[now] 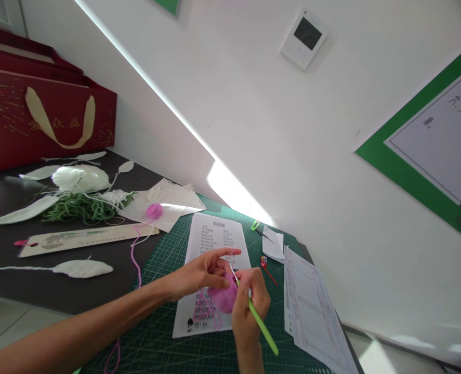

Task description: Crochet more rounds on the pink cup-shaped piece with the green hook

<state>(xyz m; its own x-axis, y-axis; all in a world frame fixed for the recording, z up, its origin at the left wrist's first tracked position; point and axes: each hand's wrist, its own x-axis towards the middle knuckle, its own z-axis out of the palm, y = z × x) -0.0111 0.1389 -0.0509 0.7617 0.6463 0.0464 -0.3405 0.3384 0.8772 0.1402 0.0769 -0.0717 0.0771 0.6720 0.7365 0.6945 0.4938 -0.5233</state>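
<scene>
My left hand point(210, 269) pinches the edge of a pink crocheted piece point(223, 299), its index finger stretched out with pink yarn running over it. In my right hand point(252, 295) is a crochet hook with a green handle point(264, 329); its metal tip meets the top edge of the piece by my left fingertips. Both hands are above a printed pattern sheet point(214, 236) on a green cutting mat point(162, 317). A strand of pink yarn point(135, 254) trails from a small pink yarn ball point(154, 211) across to the mat's left side.
To the left lie green yarn point(80, 208), white yarn point(80, 178), white crocheted leaf shapes point(82, 268) and a long beige card point(90, 239). A red gift bag point(51, 111) stands behind them. Written sheets point(316, 306), a small white paper point(273, 243) and a red tool point(269, 272) are at right.
</scene>
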